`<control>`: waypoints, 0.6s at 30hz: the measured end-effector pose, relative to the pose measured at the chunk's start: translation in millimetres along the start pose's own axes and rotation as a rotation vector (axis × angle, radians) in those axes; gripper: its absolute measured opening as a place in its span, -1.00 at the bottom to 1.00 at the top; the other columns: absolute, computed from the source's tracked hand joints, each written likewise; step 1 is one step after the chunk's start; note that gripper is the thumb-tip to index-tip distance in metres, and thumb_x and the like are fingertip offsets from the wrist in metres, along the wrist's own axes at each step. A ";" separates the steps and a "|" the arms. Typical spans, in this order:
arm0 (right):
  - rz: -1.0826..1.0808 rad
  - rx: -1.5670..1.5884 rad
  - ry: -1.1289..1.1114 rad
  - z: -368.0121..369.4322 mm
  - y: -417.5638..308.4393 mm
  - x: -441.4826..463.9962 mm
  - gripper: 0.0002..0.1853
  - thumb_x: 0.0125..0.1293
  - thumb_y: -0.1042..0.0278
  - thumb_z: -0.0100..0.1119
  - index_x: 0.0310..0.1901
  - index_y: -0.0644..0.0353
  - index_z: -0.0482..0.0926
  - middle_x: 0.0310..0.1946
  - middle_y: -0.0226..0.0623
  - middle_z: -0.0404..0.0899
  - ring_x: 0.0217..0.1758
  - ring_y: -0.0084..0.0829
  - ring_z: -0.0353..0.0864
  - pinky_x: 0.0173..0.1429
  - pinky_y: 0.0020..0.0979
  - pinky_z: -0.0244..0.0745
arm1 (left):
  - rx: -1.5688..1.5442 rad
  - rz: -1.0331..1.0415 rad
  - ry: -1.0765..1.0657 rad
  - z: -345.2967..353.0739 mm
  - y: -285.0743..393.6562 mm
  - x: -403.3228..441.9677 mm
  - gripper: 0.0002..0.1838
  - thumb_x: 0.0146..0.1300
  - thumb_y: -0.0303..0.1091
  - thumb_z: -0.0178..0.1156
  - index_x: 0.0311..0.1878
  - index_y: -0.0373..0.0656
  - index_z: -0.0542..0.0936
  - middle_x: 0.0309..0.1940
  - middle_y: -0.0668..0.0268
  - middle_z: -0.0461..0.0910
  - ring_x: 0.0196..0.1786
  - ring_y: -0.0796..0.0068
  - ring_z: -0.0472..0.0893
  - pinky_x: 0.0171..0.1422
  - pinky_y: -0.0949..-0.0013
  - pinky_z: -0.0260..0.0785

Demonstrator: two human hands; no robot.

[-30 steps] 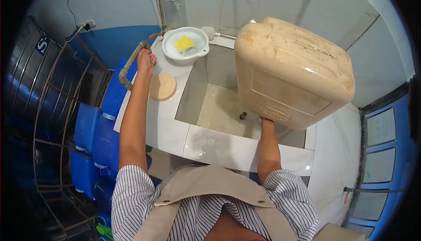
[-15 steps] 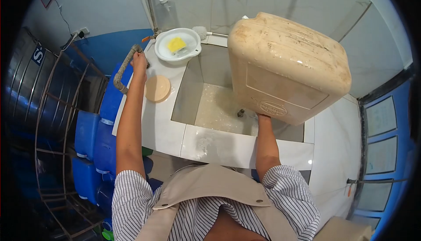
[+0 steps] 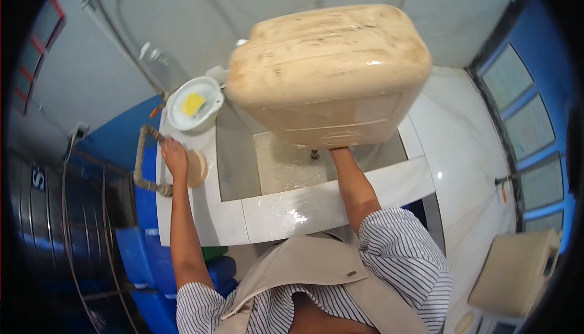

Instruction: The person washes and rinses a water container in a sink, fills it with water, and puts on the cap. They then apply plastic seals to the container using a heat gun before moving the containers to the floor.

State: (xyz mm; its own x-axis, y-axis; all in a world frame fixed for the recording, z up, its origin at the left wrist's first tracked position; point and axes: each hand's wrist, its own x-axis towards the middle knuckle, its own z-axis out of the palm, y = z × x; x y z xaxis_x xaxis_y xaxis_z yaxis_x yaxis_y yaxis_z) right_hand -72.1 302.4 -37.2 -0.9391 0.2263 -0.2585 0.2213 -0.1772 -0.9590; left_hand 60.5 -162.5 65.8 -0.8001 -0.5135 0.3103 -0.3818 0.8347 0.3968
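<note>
The hands are well apart. On the right, the right hand (image 3: 339, 149) is mostly hidden under a large beige container (image 3: 331, 60) above the sink (image 3: 280, 163); its grip cannot be told. On the left, the left hand (image 3: 175, 155) meets the pipe (image 3: 139, 160), its closure unclear, beside a round disc (image 3: 198, 171) on the worktop (image 3: 225, 221).

Beige, white and striped

Right of the left fingers (image 3: 173, 146), the jerrycan (image 3: 331, 48) is beige with brown streaks. Just beside them, a grey-brown pipe (image 3: 140, 157) and a peach-toned lid (image 3: 196, 171); beyond, a white basin (image 3: 201, 123) and yellow sponge (image 3: 193, 103). The counter (image 3: 198, 215) is white, the shirt (image 3: 404, 249) white with dark stripes, the containers (image 3: 135, 255) below the fingers blue.
</note>
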 end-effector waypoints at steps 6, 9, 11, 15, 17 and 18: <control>-0.062 0.082 0.047 -24.3 -44.4 10.6 -0.59 -0.12 0.38 0.19 -0.13 0.28 0.55 -0.24 0.01 0.59 -0.19 -0.08 0.57 -0.02 -0.25 0.42 | -0.356 0.039 -0.279 15.5 -49.9 19.5 -0.43 0.32 -0.09 -0.05 0.24 -0.36 0.29 0.18 0.00 0.34 0.16 0.08 0.40 0.24 0.09 0.22; -0.153 0.100 0.122 -64.8 -85.7 23.1 -0.59 -0.12 0.40 0.19 -0.13 0.28 0.55 -0.24 0.01 0.59 -0.19 -0.08 0.57 -0.02 -0.25 0.42 | -0.842 -0.163 -0.269 -63.1 19.1 27.0 -0.37 0.33 0.03 -0.06 0.26 -0.32 0.28 0.17 0.14 0.37 0.18 0.28 0.40 0.24 0.15 0.23; -0.229 0.073 0.194 -93.0 -114.8 27.8 -0.58 -0.12 0.40 0.19 -0.12 0.28 0.55 -0.23 0.01 0.59 -0.18 -0.08 0.57 -0.01 -0.25 0.42 | -0.617 -0.009 -0.086 -98.3 46.9 45.1 -0.41 0.33 0.00 -0.05 0.25 -0.28 0.32 0.19 0.15 0.37 0.19 0.29 0.40 0.28 0.18 0.19; -0.529 -0.246 0.413 -115.3 -155.6 15.0 -0.58 -0.13 0.42 0.20 -0.11 0.27 0.54 -0.23 0.00 0.59 -0.17 -0.08 0.57 0.00 -0.25 0.42 | -0.858 0.222 -0.061 -171.2 199.1 7.2 -0.48 0.33 -0.07 -0.05 0.22 -0.23 0.38 0.20 0.16 0.37 0.19 0.31 0.38 0.30 0.22 0.14; -0.875 -0.537 0.488 -90.7 -169.3 -8.7 -0.57 -0.13 0.43 0.20 -0.11 0.27 0.54 -0.22 0.00 0.59 -0.17 -0.08 0.57 0.00 -0.25 0.42 | -0.794 0.453 -0.169 -176.9 257.5 -13.3 -0.51 0.30 -0.14 0.00 0.21 -0.24 0.39 0.16 0.13 0.41 0.18 0.32 0.40 0.29 0.27 0.15; -1.053 -0.657 0.492 -70.6 -172.9 -22.0 -0.57 -0.13 0.44 0.20 -0.11 0.27 0.54 -0.22 0.00 0.59 -0.17 -0.08 0.57 0.00 -0.25 0.42 | -0.708 0.540 -0.239 -173.1 282.7 -22.2 -0.51 0.28 -0.17 0.04 0.20 -0.25 0.39 0.13 0.10 0.44 0.16 0.32 0.42 0.27 0.30 0.16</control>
State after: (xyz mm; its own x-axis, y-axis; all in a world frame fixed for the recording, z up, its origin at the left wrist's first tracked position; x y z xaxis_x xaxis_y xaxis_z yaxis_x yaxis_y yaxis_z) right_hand -71.1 395.7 126.1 -0.5780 0.3136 0.7533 -0.3304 0.7542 -0.5675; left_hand 50.4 50.4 320.7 -0.8916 0.0312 0.4517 0.3805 0.5922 0.7103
